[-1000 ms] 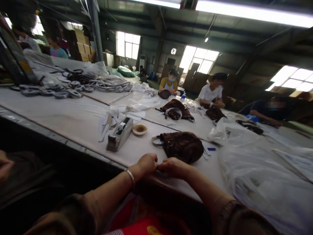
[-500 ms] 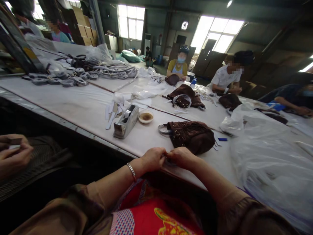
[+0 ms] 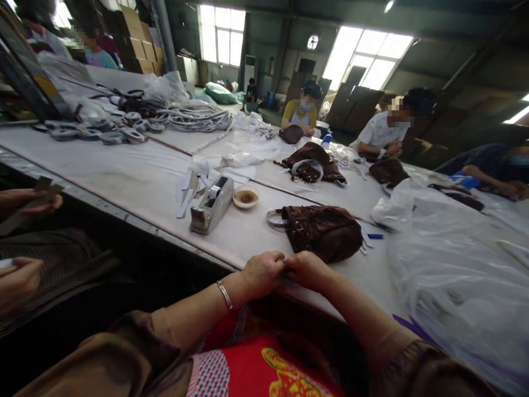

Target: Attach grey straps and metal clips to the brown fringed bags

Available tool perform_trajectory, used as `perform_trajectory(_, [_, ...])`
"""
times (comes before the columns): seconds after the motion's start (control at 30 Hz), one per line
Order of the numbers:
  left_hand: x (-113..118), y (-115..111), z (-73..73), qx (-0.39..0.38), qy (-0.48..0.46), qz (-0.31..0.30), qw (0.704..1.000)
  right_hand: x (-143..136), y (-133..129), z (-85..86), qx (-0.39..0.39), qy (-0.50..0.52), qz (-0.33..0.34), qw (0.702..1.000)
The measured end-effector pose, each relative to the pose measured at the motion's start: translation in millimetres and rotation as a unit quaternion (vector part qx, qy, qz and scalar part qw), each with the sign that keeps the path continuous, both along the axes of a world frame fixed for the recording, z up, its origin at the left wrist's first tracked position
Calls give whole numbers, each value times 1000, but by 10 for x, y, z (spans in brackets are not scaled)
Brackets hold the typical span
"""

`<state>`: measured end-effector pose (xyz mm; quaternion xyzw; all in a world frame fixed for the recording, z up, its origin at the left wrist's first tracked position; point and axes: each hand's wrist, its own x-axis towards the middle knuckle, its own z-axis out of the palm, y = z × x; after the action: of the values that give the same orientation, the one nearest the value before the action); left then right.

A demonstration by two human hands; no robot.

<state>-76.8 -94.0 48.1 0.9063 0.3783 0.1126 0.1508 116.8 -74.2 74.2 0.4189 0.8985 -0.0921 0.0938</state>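
My left hand (image 3: pixel 263 273) and my right hand (image 3: pixel 306 269) meet at the table's front edge, fingers closed and pinched together. Whatever lies between their fingertips is too small and hidden to name. Just beyond my right hand a dark brown gathered bag (image 3: pixel 324 231) lies on its side, its wrapped handle loop pointing left. A grey tape dispenser (image 3: pixel 212 205) stands further left, beside a small white dish (image 3: pixel 246 197) with brown contents. Pale strips (image 3: pixel 189 193) lie behind the dispenser.
The white table (image 3: pixel 136 171) carries more brown bags (image 3: pixel 316 162), coiled grey straps (image 3: pixel 194 118) and clear plastic (image 3: pixel 463 275) at right. At the left edge a neighbour's hands (image 3: pixel 25 281) hold strips. Other people sit across the table.
My hands stay together, with the fingers shifted slightly. The neighbour's hands at left have moved apart, and dark strips now show in the upper one.
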Motion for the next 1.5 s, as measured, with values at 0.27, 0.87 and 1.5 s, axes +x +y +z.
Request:
perform_trajectory(0.27, [116,-42,46,-22,15,67,997,-81,-78,72,34,-31,-56,997])
perform_trajectory(0.87, [48,172,10,21,64,-123,990,151,-113,367,34,-5,66,997])
perform_trajectory(1.5, [-265,146,192,64,61,-159,983,166,-281,91,57,29,45,997])
